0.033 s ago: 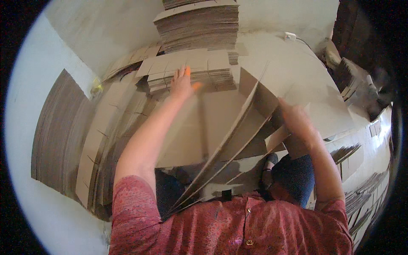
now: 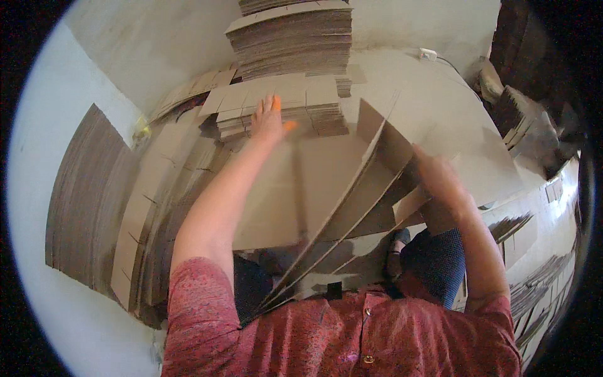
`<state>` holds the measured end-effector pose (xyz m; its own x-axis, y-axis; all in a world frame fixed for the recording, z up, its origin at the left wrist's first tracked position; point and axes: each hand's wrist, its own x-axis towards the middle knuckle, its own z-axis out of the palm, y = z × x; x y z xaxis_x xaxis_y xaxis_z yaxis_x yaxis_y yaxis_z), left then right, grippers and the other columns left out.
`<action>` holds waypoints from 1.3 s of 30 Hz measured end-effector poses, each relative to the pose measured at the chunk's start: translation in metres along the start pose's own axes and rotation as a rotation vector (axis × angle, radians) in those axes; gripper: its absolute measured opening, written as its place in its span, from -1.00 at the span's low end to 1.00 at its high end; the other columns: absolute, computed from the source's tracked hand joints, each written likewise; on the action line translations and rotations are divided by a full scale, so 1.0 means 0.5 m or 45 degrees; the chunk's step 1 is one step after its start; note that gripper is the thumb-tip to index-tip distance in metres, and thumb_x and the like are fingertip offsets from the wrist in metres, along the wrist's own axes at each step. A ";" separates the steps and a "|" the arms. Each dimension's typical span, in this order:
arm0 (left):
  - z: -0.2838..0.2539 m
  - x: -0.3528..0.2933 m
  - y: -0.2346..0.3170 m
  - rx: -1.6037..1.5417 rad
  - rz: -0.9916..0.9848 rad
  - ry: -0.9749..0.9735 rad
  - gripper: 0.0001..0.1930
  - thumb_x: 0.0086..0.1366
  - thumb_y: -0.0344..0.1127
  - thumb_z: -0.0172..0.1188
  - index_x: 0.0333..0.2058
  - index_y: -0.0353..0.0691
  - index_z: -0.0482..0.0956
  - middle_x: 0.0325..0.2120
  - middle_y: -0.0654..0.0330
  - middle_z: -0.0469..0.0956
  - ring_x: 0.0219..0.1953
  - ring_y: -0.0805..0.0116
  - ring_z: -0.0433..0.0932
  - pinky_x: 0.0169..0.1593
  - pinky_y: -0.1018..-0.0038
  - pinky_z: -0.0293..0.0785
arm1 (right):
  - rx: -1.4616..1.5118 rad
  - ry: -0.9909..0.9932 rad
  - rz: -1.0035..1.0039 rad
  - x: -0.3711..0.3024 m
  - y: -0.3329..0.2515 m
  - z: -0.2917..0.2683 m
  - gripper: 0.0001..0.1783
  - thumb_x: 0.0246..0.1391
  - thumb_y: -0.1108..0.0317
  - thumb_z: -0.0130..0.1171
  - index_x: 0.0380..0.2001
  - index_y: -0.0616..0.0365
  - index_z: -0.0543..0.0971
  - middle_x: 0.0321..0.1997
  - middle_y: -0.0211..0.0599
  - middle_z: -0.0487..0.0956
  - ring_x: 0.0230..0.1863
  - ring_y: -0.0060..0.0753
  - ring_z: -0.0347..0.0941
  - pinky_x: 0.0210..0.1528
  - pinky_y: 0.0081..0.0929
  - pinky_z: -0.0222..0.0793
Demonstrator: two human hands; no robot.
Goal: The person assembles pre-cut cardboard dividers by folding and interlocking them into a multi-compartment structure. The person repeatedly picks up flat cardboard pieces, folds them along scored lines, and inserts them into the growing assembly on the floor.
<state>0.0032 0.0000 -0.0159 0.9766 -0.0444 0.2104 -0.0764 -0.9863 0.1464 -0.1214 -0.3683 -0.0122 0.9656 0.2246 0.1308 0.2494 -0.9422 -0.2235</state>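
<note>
My left hand (image 2: 269, 122), with orange covers on its thumb and a finger, lies on the low stack of slotted cardboard sheets (image 2: 323, 118) in front of me. Its fingers are stretched out and hold nothing. On the right, my right hand (image 2: 441, 173) grips the far part of some tilted cardboard sheets (image 2: 370, 188). These fan out from near my waist, and their edges face up toward me. The tips of that hand's fingers are partly hidden. Beneath the sheets lies a flat cardboard surface (image 2: 270, 207).
A tall cardboard stack (image 2: 289, 47) rises at the far wall. More sheets (image 2: 88, 195) lean along the left wall. At the far right are a dark bundle of cardboard (image 2: 518, 116) and further piles (image 2: 540, 289). A white socket with a cable (image 2: 428, 54) sits at the back.
The tilted cardboard sheets have shifted slightly to the right, their near ends too. Both hands stay almost where they were.
</note>
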 end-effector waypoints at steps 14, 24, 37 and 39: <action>0.002 0.081 -0.036 -0.229 0.055 0.281 -0.77 0.18 -0.21 0.09 -0.30 -0.22 0.56 -0.31 0.02 0.54 -0.27 0.05 0.51 -0.23 0.25 0.42 | -0.190 0.183 -0.019 0.126 0.099 -0.009 -0.49 0.05 0.33 -0.01 0.12 0.10 0.25 -0.41 0.07 0.53 -0.32 0.09 0.47 -0.28 -0.10 0.39; -0.118 -0.208 0.249 -0.532 1.284 0.568 -0.66 0.02 -0.47 0.14 -0.16 -0.35 0.48 -0.11 0.09 0.47 -0.08 0.17 0.47 -0.06 0.42 0.46 | 2.154 0.105 0.325 0.001 -0.103 -0.113 -0.45 0.01 0.03 0.15 -0.13 0.34 0.46 -0.17 -0.22 0.53 -0.19 -0.36 0.47 -0.17 -0.37 0.42; -0.110 -0.344 0.166 -0.740 0.210 -0.242 -0.81 0.13 -0.34 0.12 -0.40 -0.38 0.52 -0.55 -0.14 0.47 -0.60 0.22 0.39 -0.45 0.37 0.30 | 1.568 0.791 0.218 -0.168 0.056 -0.108 -0.82 0.04 0.42 0.10 -0.30 0.26 0.57 -0.39 -0.40 0.55 -0.36 -0.59 0.43 -0.31 -0.63 0.35; -0.104 -0.345 0.140 -0.591 0.305 -0.211 -0.84 0.11 -0.36 0.12 -0.42 -0.35 0.53 -0.56 -0.11 0.47 -0.57 0.12 0.43 -0.44 0.37 0.33 | 1.399 0.794 0.166 -0.183 0.048 -0.107 -0.83 0.04 0.46 0.07 -0.30 0.29 0.57 -0.41 -0.44 0.55 -0.36 -0.63 0.41 -0.31 -0.65 0.33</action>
<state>-0.1813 -0.0533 0.0086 0.9368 -0.3205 0.1403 -0.3443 -0.7733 0.5324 -0.2077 -0.4251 0.0222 0.8641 -0.2899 0.4115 0.3733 -0.1793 -0.9102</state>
